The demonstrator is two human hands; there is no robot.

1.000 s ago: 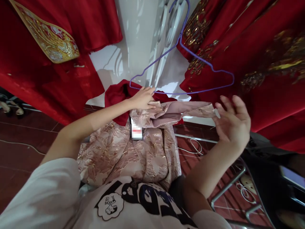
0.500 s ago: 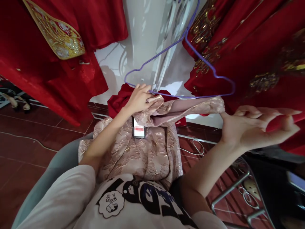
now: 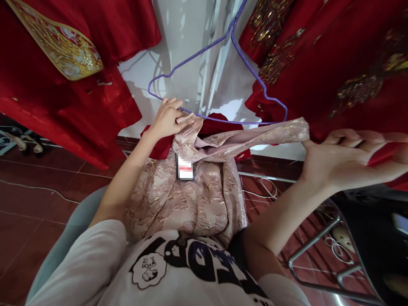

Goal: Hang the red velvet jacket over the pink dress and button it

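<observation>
A pink and gold brocade garment [image 3: 191, 195] hangs in front of me with a small label at its neck. My left hand [image 3: 165, 119] is closed on the garment's left shoulder, pressed against the bottom wire of a purple wire hanger [image 3: 223, 63]. My right hand [image 3: 347, 155] pinches the right end of the garment's top edge between thumb and palm, its other fingers stretched out to the right. The hanger hangs from above, just over the stretched top edge.
Red garments with gold embroidery [image 3: 334, 63] hang to the right and left [image 3: 63, 85]. A white wall and metal rack bars [image 3: 216, 51] stand behind. A metal chair frame [image 3: 318, 259] and white cables lie on the dark red tiled floor at the right.
Both hands have lifted the garment's top edge closer to the hanger's bottom wire. My right hand moved right and took hold of the fabric's end; my left hand slid left along the wire.
</observation>
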